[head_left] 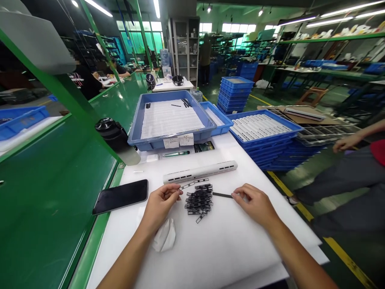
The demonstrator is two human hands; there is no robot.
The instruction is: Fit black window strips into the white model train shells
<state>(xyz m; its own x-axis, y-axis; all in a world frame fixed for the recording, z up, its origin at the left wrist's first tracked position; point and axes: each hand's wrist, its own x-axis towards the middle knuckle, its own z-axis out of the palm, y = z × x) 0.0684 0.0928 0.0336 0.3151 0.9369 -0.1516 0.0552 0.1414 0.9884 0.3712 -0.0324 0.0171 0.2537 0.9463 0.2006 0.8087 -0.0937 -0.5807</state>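
Jutting leftward from the right grip (pixel 255 203) is a strip (pixel 221 195).

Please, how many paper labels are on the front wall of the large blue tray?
2. Both are on the front wall of the large blue tray, side by side: the left label and the right label. I see no others there.

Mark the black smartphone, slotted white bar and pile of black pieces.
Black smartphone (pixel 122 196): head view, middle of its dark screen.
Slotted white bar (pixel 201 171): head view, middle of its long side.
Pile of black pieces (pixel 199 200): head view, centre of the heap.
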